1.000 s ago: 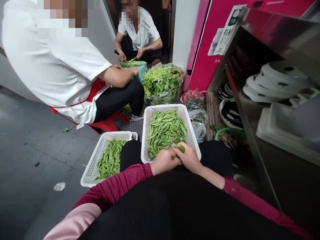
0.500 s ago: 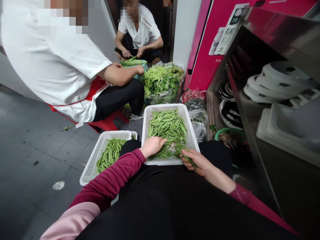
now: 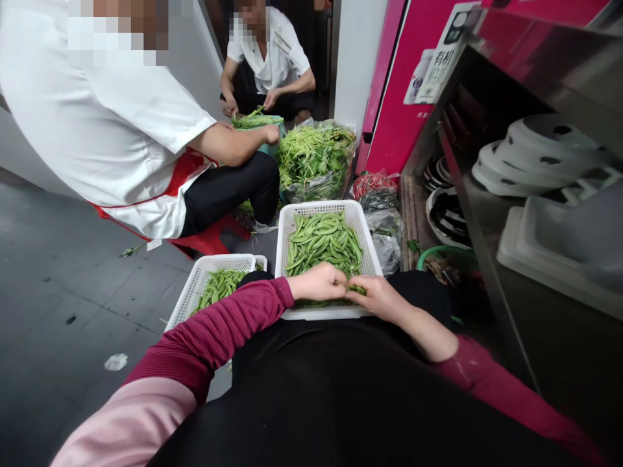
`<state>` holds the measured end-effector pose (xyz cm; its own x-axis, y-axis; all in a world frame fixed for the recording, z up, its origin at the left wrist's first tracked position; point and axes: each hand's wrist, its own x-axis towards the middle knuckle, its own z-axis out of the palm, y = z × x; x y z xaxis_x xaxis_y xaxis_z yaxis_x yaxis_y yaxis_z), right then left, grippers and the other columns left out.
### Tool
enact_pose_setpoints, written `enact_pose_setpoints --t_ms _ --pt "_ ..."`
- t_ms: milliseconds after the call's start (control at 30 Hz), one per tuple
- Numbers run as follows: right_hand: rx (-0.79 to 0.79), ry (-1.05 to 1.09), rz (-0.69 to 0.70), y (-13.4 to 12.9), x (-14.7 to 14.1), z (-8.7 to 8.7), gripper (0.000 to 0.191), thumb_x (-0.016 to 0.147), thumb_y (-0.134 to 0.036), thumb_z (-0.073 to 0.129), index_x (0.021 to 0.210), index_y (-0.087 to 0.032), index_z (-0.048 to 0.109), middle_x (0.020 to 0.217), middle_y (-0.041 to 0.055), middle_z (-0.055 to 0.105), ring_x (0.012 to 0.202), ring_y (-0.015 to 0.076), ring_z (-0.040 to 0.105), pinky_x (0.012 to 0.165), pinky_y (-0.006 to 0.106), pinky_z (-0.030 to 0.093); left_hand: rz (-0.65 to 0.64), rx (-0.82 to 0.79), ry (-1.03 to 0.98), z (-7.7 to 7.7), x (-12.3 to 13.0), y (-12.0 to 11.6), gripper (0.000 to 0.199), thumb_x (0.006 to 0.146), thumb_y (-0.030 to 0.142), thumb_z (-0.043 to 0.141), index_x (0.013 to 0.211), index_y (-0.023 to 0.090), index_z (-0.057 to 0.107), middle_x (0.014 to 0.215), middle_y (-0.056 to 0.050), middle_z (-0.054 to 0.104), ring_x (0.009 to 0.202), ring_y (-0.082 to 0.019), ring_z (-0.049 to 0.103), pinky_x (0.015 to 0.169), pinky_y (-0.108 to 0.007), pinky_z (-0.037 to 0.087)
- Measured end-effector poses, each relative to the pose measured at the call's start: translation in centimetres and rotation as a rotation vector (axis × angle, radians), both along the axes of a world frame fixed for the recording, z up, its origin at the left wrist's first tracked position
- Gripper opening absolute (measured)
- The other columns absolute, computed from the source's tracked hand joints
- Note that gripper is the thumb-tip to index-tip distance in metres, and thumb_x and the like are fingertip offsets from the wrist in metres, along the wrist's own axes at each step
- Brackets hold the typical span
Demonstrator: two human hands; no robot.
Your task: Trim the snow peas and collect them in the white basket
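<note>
Around you, the grey floor [image 3: 87, 279] spreads widest at left, where 1 co-worker [image 3: 141, 143] in a white shirt sits on a red stool [image 3: 209, 239]; another co-worker [image 3: 272, 55] is low down beyond, both hands at some green stalks [image 3: 257, 119]. At your right runs a metal shelf [image 3: 487, 246], with a stack of white dishes [image 3: 540, 155] behind its front edge. A bulky bag of leafy greens [image 3: 318, 155] stands past the far edge of your white basket [image 3: 287, 230], which sits at your lap. Another white basket [image 3: 191, 292] is lower, off that basket's left edge, with pods inside. In your own basket, the heap of green pods [image 3: 324, 243] reaches from the far edge toward the near edge. Your left hand [image 3: 318, 282] is above the near part, fingers curled closed; you cannot tell what they pinch. Your right hand [image 3: 384, 298] crosses the near-right corner, its fingers gripping a few pods [image 3: 359, 289] right beside the left fingertips.
</note>
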<state>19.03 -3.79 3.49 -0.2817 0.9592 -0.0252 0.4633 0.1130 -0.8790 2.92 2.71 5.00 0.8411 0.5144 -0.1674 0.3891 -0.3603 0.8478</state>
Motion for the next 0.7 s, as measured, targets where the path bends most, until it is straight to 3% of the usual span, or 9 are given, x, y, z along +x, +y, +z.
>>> enact_pose_setpoints --t_ms 67,167,267,333,367,433,567,633,700 --pt "0.148 0.016 -0.151 0.0 -0.6 0.3 0.016 0.07 -0.035 0.057 0.065 -0.02 0.06 0.068 0.0012 0.06 0.065 0.015 0.053 0.064 0.027 0.04 0.213 -0.28 -0.122 -1.1 0.3 -0.6 0.016 0.067 0.021 0.04 0.054 0.015 0.046 0.044 0.006 0.034 0.039 -0.004 0.027 0.041 -0.019 0.023" --pt "0.176 0.213 -0.573 0.7 -0.1 -0.1 0.017 0.073 -0.036 0.053 0.069 -0.019 0.055 0.058 0.0 0.055 0.054 0.0128 0.05 0.054 0.025 0.041 0.542 -0.521 -0.219 -3.7 0.4 -2.0 0.019 0.071 0.024 0.035 0.059 0.015 0.045 0.043 0.008 0.025 0.034 -0.003 0.018 0.037 -0.019 0.016" --pt "0.193 0.669 -0.968 2.3 3.0 -0.7 0.02 0.073 -0.04 0.051 0.072 -0.02 0.047 0.054 -0.005 0.047 0.041 0.0084 0.043 0.042 0.022 0.038 0.592 -0.478 -0.019 -6.3 0.1 -2.5 0.02 0.068 0.029 0.048 0.057 0.013 0.049 0.042 0.007 0.032 0.036 -0.003 0.023 0.037 -0.019 0.017" --pt "0.194 0.9 -1.084 3.3 5.4 -0.8 0.022 0.071 -0.039 0.054 0.07 -0.021 0.042 0.055 -0.0065 0.046 0.042 0.0073 0.045 0.042 0.021 0.04 0.508 -0.464 0.124 -7.0 -0.2 -2.1 0.023 0.061 0.033 0.06 0.06 0.012 0.051 0.042 0.007 0.037 0.038 -0.004 0.028 0.038 -0.019 0.019" --pt "0.168 0.955 -1.07 3.6 6.3 -0.7 0.022 0.068 -0.037 0.057 0.071 -0.021 0.042 0.057 -0.0068 0.048 0.044 0.0075 0.048 0.045 0.022 0.043 0.466 -0.504 0.151 -7.1 -0.3 -1.7 0.028 0.059 0.037 0.064 0.064 0.012 0.052 0.043 0.007 0.039 0.038 -0.003 0.028 0.038 -0.019 0.02" --pt "0.023 0.95 -0.911 3.3 6.7 -0.4 0.025 0.062 -0.032 0.064 0.073 -0.021 0.044 0.058 -0.0072 0.051 0.045 0.0081 0.05 0.045 0.023 0.044 0.424 -0.664 0.127 -6.6 -0.2 -0.8 0.04 0.059 0.05 0.063 0.074 0.014 0.05 0.048 0.007 0.043 0.035 -0.003 0.026 0.036 -0.019 0.019" --pt "-0.378 0.569 -0.429 1.1 2.2 -1.3 0.025 0.059 -0.033 0.067 0.075 -0.018 0.055 0.04 -0.0079 0.046 0.033 0.0085 0.042 0.034 0.021 0.035 0.42 -0.998 -0.002 -5.1 0.5 0.0 0.054 0.068 0.069 0.037 0.083 0.017 0.043 0.058 0.005 0.048 0.032 -0.001 0.018 0.034 -0.017 0.018" --pt "-0.425 0.347 -0.377 0.3 -0.9 -2.3 0.026 0.059 -0.036 0.066 0.076 -0.017 0.058 0.038 -0.0076 0.045 0.03 0.0078 0.038 0.031 0.019 0.028 0.415 -1.068 -0.057 -4.8 1.0 -0.2 0.055 0.069 0.071 0.031 0.08 0.018 0.042 0.053 0.007 0.041 0.031 -0.001 0.018 0.034 -0.016 0.019" --pt "-0.365 0.213 -0.407 0.0 -2.9 -3.2 0.023 0.059 -0.036 0.065 0.071 -0.018 0.058 0.039 -0.0066 0.047 0.031 0.0078 0.039 0.032 0.019 0.027 0.438 -1.068 -0.09 -4.7 1.5 -0.7 0.055 0.069 0.071 0.032 0.076 0.018 0.041 0.047 0.01 0.031 0.031 -0.002 0.019 0.033 -0.015 0.022"
